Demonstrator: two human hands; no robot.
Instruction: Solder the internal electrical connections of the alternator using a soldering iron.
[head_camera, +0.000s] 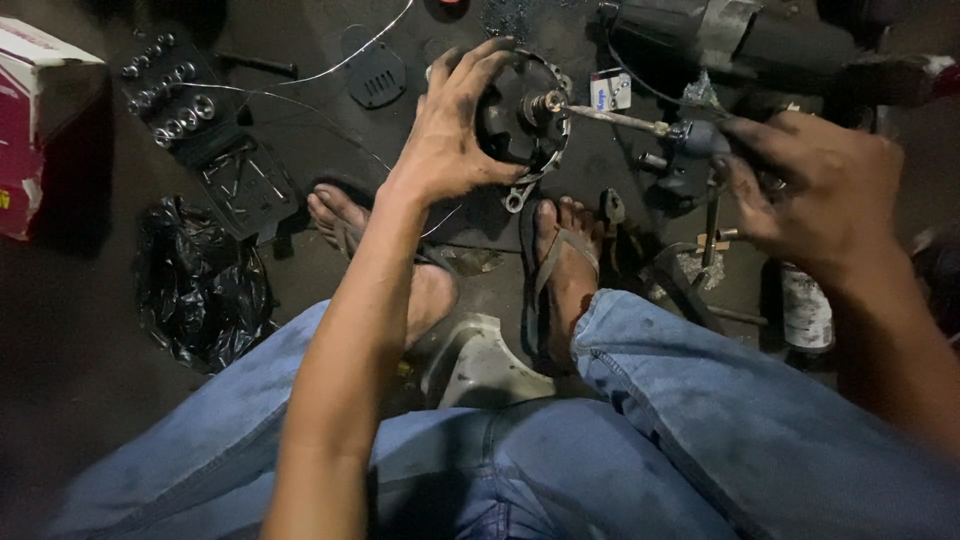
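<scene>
Over our knees, in the head view, our left hand (450, 135) wraps its fingers around the rim of the round dark metal housing with a hub at its centre (525, 115), holding it on edge above the floor between our sandalled feet. Our right hand (815, 185) closes on the dark handle of a long thin metal driver (620, 120), whose tip meets the hub. We judge the work mid-way: the housing is already off whatever it belongs to, but the centre fastener looks still seated. An open black socket tray (170, 95) and a crumpled black plastic bag (195, 285) lie to the left.
</scene>
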